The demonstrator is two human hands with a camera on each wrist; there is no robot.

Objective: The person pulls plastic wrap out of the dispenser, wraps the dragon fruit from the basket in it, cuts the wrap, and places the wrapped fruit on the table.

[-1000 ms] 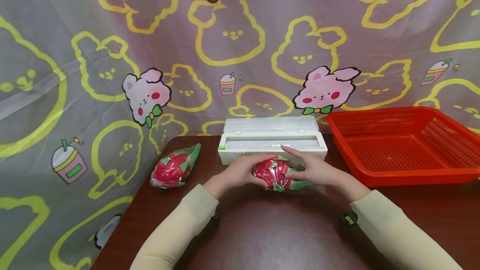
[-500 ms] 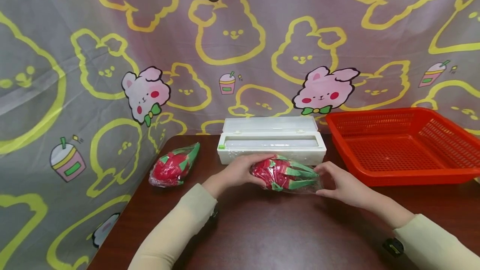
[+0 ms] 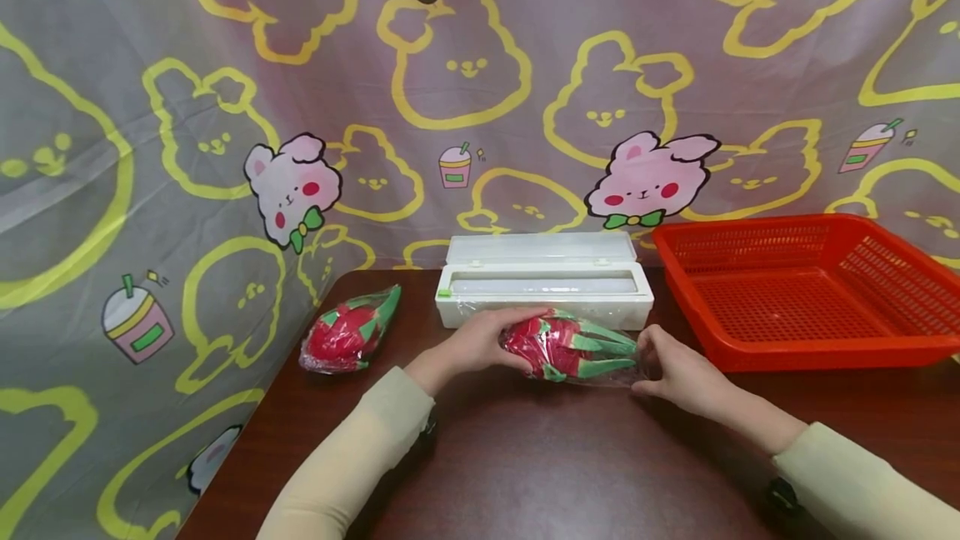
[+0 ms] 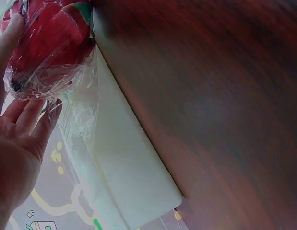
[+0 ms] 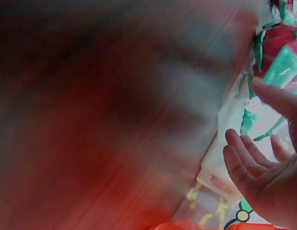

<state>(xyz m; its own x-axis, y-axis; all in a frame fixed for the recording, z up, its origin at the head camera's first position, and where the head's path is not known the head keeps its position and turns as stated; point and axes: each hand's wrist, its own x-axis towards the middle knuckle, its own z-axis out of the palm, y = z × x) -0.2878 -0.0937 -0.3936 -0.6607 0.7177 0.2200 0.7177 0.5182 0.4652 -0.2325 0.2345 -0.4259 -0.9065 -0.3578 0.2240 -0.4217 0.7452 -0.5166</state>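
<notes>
In the head view my left hand [image 3: 476, 348] grips the rounded red end of a dragon fruit [image 3: 558, 348] wrapped in clear cling film, thumb on the near side. The fruit's green tips point right. My right hand [image 3: 686, 373] is at those tips, thumb and fingers bent but apart, touching the loose film. The right wrist view shows the thumb [image 5: 275, 98] and fingers separated. Just behind the fruit stands a white cling film dispenser [image 3: 543, 311], its lid raised and the roll visible. A strip of film hangs over its front, reaching the fruit in the left wrist view.
Another film-wrapped dragon fruit [image 3: 351, 336] lies at the table's left side. A red plastic basket [image 3: 832, 357] stands at the right, close to the dispenser. Behind everything hangs a patterned curtain [image 3: 480, 65]. The dark brown table [image 3: 555, 457] extends in front of the hands.
My right hand has moved right, from over the fruit's middle to the film past its green tips, and then barely shifted. My left hand has kept its grip on the fruit.
</notes>
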